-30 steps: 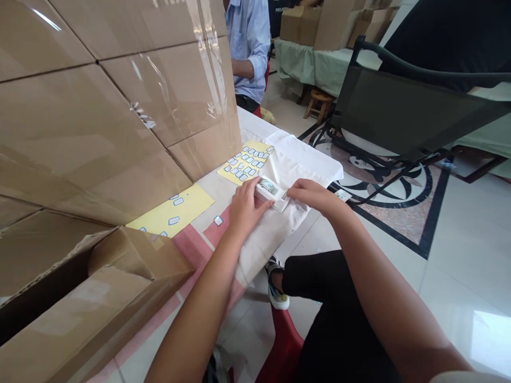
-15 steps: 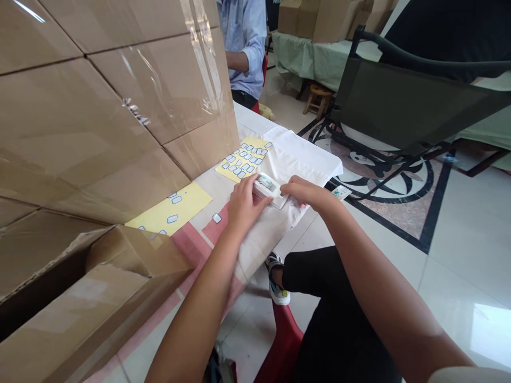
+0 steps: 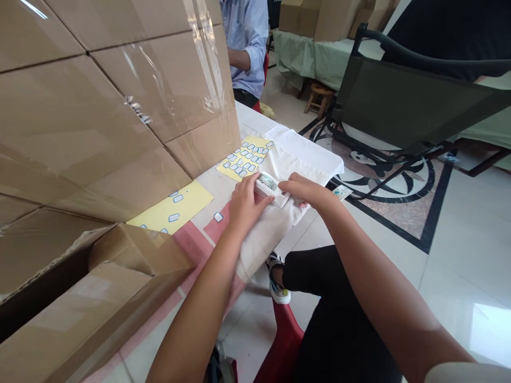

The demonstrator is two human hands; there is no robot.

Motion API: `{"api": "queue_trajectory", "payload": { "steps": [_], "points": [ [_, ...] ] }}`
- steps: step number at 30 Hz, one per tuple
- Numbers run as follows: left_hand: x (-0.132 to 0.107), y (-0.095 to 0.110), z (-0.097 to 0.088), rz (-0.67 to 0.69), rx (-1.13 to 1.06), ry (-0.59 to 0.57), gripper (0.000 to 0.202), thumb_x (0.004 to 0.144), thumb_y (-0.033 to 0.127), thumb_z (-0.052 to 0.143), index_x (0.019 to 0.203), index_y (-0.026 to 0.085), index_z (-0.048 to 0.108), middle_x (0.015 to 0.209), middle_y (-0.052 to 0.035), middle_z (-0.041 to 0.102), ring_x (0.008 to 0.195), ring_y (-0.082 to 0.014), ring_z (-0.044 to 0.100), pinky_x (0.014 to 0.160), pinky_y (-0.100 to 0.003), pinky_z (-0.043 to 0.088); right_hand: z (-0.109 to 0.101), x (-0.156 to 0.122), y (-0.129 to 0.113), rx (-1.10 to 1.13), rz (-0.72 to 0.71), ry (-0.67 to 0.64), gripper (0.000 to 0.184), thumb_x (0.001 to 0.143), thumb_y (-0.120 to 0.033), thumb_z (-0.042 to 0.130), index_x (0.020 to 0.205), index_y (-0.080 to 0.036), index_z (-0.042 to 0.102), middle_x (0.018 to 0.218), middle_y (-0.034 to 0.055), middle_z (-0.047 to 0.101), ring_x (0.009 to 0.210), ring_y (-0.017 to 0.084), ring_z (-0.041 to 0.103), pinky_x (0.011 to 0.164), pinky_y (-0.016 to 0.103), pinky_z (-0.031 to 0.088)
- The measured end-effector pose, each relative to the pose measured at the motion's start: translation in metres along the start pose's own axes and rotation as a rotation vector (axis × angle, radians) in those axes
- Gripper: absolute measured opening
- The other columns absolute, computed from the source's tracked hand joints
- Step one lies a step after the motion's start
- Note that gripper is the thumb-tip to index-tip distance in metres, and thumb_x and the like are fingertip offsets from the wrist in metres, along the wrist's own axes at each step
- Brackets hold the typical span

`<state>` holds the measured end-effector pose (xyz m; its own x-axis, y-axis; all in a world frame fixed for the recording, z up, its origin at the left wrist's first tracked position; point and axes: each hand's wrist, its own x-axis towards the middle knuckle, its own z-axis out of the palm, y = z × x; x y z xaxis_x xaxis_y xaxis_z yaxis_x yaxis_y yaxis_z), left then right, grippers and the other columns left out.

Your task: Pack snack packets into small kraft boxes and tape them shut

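Observation:
A white tape dispenser (image 3: 282, 200) with a greenish roll (image 3: 267, 182) in it sits near the right edge of the cloth-covered table. My left hand (image 3: 246, 198) is wrapped round its left end, thumb along the near side. At its right end my right hand (image 3: 297, 189) is closed, fingertips pinched over the dispenser; what they hold is too small to make out. Just beyond lies a yellow sheet (image 3: 227, 169) bearing several small blue-edged white pieces. A single such piece (image 3: 218, 217) lies on the cloth left of my left hand.
Stacked cardboard boxes (image 3: 120, 106) wall off the left side, with an open carton (image 3: 80, 319) in front. Another yellow sheet (image 3: 195, 199) lies against them. A person in a light blue shirt (image 3: 249, 42) sits beyond. A dark folding chair (image 3: 399, 101) stands at right.
Both hands stay at the dispenser in nearly the same pose. The whole view has shifted very slightly.

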<state>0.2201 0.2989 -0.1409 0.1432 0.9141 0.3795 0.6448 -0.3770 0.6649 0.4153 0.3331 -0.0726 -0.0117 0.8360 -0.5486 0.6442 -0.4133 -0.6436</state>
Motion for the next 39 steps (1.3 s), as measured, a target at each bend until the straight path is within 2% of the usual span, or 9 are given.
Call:
{"api": "queue_trajectory", "payload": {
  "steps": [7,18,23,26,30,33,36,39],
  "points": [
    [0.000,0.000,0.000,0.020,-0.007,0.003,0.070,0.087,0.042,0.078,0.147,0.028,0.046,0.147,-0.0101,0.057,0.133,-0.0315,0.053,0.113,-0.048,0.043,-0.004,-0.004,0.004,0.014,-0.001,-0.025,0.034,0.075,-0.040,0.068,0.099,-0.022,0.052,0.095,0.0070,0.057,0.074,0.019,0.055,0.055,0.029,0.044],
    [0.000,-0.002,0.000,0.008,-0.006,-0.002,0.071,0.086,0.043,0.080,0.147,0.027,0.046,0.147,-0.0098,0.058,0.133,-0.0321,0.053,0.112,-0.049,0.043,-0.004,0.000,0.006,0.023,0.051,-0.010,0.030,0.075,-0.038,0.068,0.093,-0.022,0.049,0.088,0.0054,0.053,0.074,0.018,0.051,0.053,0.028,0.043],
    [0.000,-0.001,0.000,0.009,-0.015,0.005,0.068,0.088,0.042,0.078,0.146,0.028,0.046,0.147,-0.0099,0.057,0.135,-0.0313,0.053,0.114,-0.048,0.042,-0.015,-0.016,0.008,0.215,0.001,-0.068,0.022,0.073,-0.027,0.066,0.088,-0.020,0.052,0.089,0.0050,0.051,0.080,0.017,0.049,0.057,0.027,0.049],
    [0.000,-0.001,0.000,0.011,-0.015,-0.002,0.067,0.088,0.042,0.077,0.146,0.028,0.046,0.147,-0.0101,0.057,0.135,-0.0316,0.053,0.114,-0.048,0.042,-0.016,-0.022,0.008,0.250,-0.012,-0.069,0.019,0.075,-0.029,0.064,0.088,-0.021,0.053,0.093,0.0057,0.053,0.082,0.018,0.049,0.058,0.028,0.050],
    [0.000,-0.001,-0.001,0.015,-0.010,-0.005,0.070,0.087,0.044,0.078,0.147,0.028,0.045,0.146,-0.0104,0.057,0.133,-0.0317,0.053,0.113,-0.049,0.043,-0.011,-0.015,0.008,0.075,0.004,0.011,0.029,0.077,-0.037,0.070,0.089,-0.023,0.047,0.085,0.0036,0.056,0.072,0.017,0.051,0.052,0.027,0.040],
    [0.000,0.001,-0.001,0.004,-0.013,-0.005,0.069,0.088,0.044,0.077,0.147,0.029,0.045,0.146,-0.0105,0.057,0.133,-0.0321,0.053,0.113,-0.049,0.043,-0.011,-0.008,0.012,-0.012,-0.011,0.019,0.030,0.077,-0.036,0.071,0.089,-0.023,0.046,0.081,0.0032,0.058,0.070,0.017,0.052,0.052,0.028,0.039],
    [0.000,0.003,-0.002,-0.005,-0.016,-0.012,0.067,0.089,0.043,0.077,0.146,0.028,0.046,0.146,-0.0104,0.057,0.133,-0.0320,0.053,0.112,-0.050,0.044,-0.016,-0.008,0.018,0.032,-0.024,0.010,0.030,0.076,-0.032,0.073,0.086,-0.022,0.047,0.081,0.0041,0.060,0.071,0.017,0.054,0.053,0.027,0.041],
    [0.000,0.003,-0.003,-0.003,-0.012,-0.012,0.067,0.088,0.045,0.077,0.146,0.028,0.046,0.146,-0.0109,0.057,0.133,-0.0320,0.053,0.111,-0.049,0.045,-0.017,-0.010,0.021,0.138,-0.043,-0.009,0.032,0.082,-0.041,0.073,0.088,-0.022,0.048,0.084,0.0047,0.062,0.070,0.016,0.054,0.054,0.027,0.042]
  ]
}}
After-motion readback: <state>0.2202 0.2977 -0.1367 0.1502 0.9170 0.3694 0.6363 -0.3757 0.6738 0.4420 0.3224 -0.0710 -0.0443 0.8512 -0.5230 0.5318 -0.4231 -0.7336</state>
